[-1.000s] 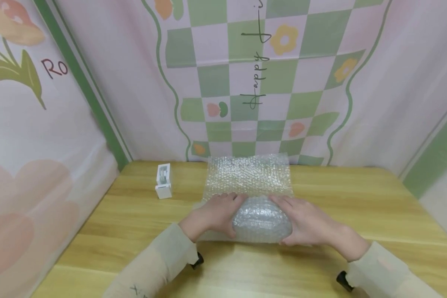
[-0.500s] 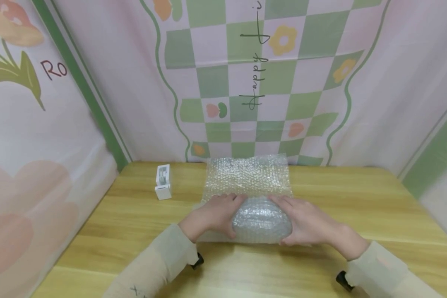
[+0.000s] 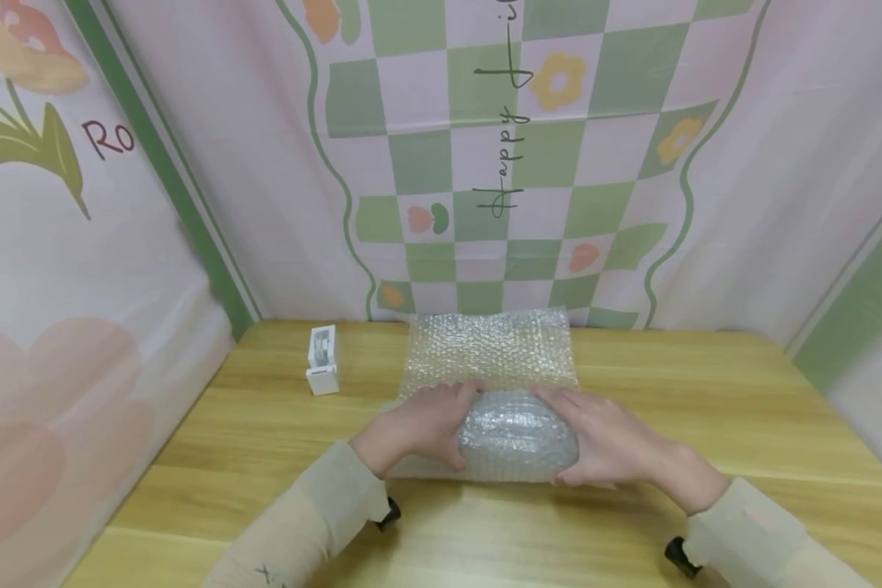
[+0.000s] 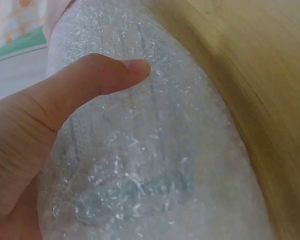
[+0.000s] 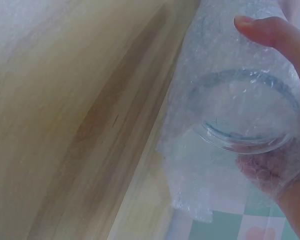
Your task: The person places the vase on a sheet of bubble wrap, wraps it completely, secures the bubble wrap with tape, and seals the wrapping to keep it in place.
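Note:
A clear glass vessel (image 5: 240,144) lies on its side inside rolled bubble wrap (image 3: 516,437); its round end shows through the plastic in the right wrist view. My left hand (image 3: 428,420) grips the left end of this bundle, its thumb across the near side. At the other end my right hand (image 3: 608,439) holds on, fingers over the top and thumb in front. From under the bundle a flat length of bubble wrap (image 3: 491,347) runs away to the back of the table. The vessel's exact kind is blurred by the wrap.
On the wooden table (image 3: 676,384) a small white tape dispenser (image 3: 323,359) stands to the left, apart from the wrap. A patterned cloth (image 3: 478,155) hangs behind the back edge, and another cloth (image 3: 81,327) borders the left side.

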Demonstrator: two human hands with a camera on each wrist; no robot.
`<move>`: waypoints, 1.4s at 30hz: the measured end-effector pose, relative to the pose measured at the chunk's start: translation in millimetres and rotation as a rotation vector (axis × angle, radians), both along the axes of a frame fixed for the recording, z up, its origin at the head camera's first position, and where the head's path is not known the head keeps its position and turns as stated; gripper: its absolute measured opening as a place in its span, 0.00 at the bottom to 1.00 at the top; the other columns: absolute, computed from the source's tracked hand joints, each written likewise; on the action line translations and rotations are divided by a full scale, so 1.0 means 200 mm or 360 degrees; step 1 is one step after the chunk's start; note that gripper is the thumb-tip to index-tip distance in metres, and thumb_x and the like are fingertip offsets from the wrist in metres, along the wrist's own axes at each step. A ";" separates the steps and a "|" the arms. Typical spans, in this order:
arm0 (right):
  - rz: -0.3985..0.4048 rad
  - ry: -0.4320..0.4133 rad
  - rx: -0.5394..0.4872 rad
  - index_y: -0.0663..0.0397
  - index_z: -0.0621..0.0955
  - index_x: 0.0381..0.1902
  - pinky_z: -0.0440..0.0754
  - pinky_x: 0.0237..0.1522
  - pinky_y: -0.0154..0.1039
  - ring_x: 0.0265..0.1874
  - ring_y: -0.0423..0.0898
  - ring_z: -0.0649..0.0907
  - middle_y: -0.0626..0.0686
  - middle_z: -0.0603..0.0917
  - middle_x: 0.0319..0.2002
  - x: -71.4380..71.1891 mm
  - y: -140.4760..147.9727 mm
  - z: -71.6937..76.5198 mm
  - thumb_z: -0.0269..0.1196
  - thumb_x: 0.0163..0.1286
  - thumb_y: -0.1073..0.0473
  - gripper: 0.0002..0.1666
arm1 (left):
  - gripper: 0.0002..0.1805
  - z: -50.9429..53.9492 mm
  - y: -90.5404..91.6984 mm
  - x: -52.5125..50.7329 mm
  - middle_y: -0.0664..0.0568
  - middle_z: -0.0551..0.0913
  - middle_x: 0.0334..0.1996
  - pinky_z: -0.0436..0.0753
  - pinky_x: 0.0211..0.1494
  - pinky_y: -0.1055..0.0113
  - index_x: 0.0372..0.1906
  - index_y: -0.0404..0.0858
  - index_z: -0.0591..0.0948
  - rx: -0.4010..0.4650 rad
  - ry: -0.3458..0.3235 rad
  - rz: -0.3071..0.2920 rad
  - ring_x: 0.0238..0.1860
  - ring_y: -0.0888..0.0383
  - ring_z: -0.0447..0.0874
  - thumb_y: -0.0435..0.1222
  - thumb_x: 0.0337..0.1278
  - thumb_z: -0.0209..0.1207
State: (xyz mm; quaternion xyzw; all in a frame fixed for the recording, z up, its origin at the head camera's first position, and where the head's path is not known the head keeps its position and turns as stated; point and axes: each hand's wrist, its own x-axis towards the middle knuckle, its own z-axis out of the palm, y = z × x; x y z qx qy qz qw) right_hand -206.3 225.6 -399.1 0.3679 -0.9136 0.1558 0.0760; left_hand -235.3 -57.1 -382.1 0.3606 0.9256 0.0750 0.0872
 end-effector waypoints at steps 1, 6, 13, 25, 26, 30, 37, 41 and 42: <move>-0.0001 -0.0001 0.0000 0.60 0.66 0.75 0.77 0.58 0.67 0.61 0.66 0.78 0.65 0.75 0.68 0.00 0.00 0.00 0.83 0.37 0.41 0.70 | 0.63 0.00 0.00 0.00 0.45 0.79 0.62 0.77 0.67 0.56 0.78 0.38 0.57 -0.0001 0.0000 -0.0006 0.57 0.50 0.81 0.44 0.36 0.83; 0.0001 -0.0009 -0.0014 0.59 0.65 0.76 0.79 0.55 0.68 0.59 0.67 0.79 0.66 0.75 0.67 0.01 0.01 0.00 0.83 0.37 0.41 0.70 | 0.61 0.00 -0.01 -0.01 0.45 0.79 0.63 0.76 0.67 0.58 0.77 0.37 0.58 0.0016 -0.0033 -0.0028 0.58 0.51 0.80 0.44 0.38 0.82; -0.0015 -0.0019 -0.0043 0.58 0.66 0.75 0.81 0.52 0.67 0.58 0.66 0.80 0.65 0.76 0.66 0.02 0.02 -0.01 0.83 0.36 0.41 0.70 | 0.60 0.01 -0.01 0.00 0.44 0.67 0.73 0.70 0.73 0.60 0.77 0.37 0.60 0.0017 0.0003 -0.0070 0.70 0.50 0.70 0.45 0.39 0.82; -0.0058 -0.0050 -0.0059 0.55 0.66 0.76 0.80 0.53 0.68 0.58 0.65 0.80 0.64 0.76 0.67 0.02 0.03 -0.03 0.83 0.35 0.40 0.71 | 0.58 0.04 0.00 0.02 0.47 0.67 0.70 0.71 0.69 0.46 0.75 0.45 0.65 -0.0157 0.0301 -0.0068 0.71 0.48 0.63 0.60 0.37 0.80; -0.0059 -0.0053 -0.0061 0.55 0.66 0.76 0.80 0.53 0.68 0.59 0.65 0.80 0.64 0.75 0.67 0.02 0.03 -0.03 0.83 0.35 0.40 0.71 | 0.58 0.04 0.00 0.02 0.48 0.67 0.69 0.73 0.68 0.46 0.75 0.46 0.65 -0.0171 0.0320 -0.0066 0.70 0.48 0.64 0.61 0.36 0.79; -0.0063 -0.0076 -0.0073 0.55 0.66 0.76 0.80 0.53 0.68 0.59 0.65 0.79 0.63 0.75 0.67 0.02 0.03 -0.03 0.83 0.34 0.40 0.71 | 0.58 0.04 0.00 0.03 0.49 0.69 0.68 0.74 0.68 0.48 0.75 0.45 0.66 -0.0166 0.0312 -0.0052 0.67 0.49 0.67 0.60 0.37 0.80; -0.0080 -0.0185 -0.0080 0.58 0.66 0.76 0.79 0.53 0.70 0.60 0.68 0.78 0.66 0.74 0.68 0.01 0.04 -0.01 0.82 0.38 0.38 0.70 | 0.59 0.05 0.00 0.03 0.48 0.70 0.69 0.71 0.72 0.50 0.77 0.42 0.62 -0.0107 0.0240 -0.0038 0.69 0.48 0.68 0.55 0.40 0.80; -0.0108 -0.0264 -0.0109 0.58 0.66 0.76 0.79 0.53 0.71 0.60 0.69 0.78 0.66 0.73 0.68 0.00 0.05 -0.01 0.82 0.39 0.38 0.69 | 0.56 0.06 0.00 0.03 0.46 0.71 0.70 0.68 0.74 0.52 0.76 0.39 0.63 -0.0071 0.0233 -0.0067 0.70 0.48 0.68 0.51 0.42 0.79; -0.0116 -0.0290 -0.0115 0.58 0.66 0.76 0.79 0.53 0.71 0.59 0.69 0.78 0.67 0.73 0.68 0.00 0.06 -0.01 0.81 0.40 0.37 0.69 | 0.56 0.06 0.00 0.02 0.46 0.71 0.70 0.68 0.74 0.53 0.76 0.39 0.63 -0.0072 0.0240 -0.0077 0.70 0.48 0.68 0.51 0.43 0.79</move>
